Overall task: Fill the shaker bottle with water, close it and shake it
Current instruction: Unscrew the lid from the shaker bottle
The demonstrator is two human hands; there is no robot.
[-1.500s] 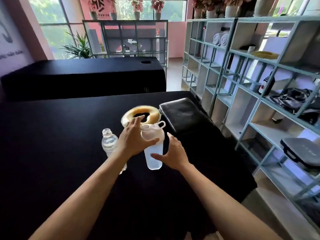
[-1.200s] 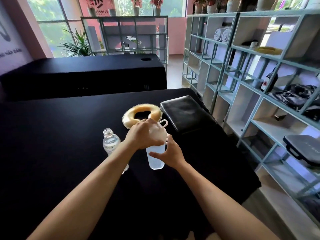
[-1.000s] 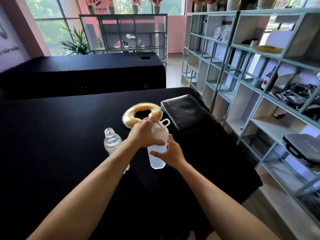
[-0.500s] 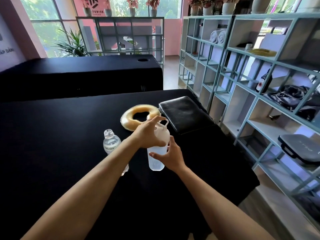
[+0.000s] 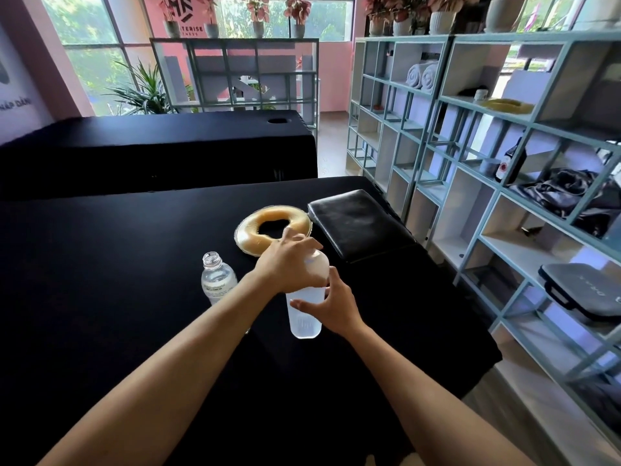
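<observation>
Left hand (image 5: 289,264) clamps the lid (image 5: 317,266) at frame centre; right hand (image 5: 331,306) grips the shaker bottle (image 5: 304,316). Closing step; next, probably tighten fully, then lift.

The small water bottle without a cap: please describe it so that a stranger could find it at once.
On the black table, look just left of the two hands. There stands a small clear water bottle, upright, its mouth open. The shaker bottle beside it is frosted, and the left hand covers its top.
</observation>
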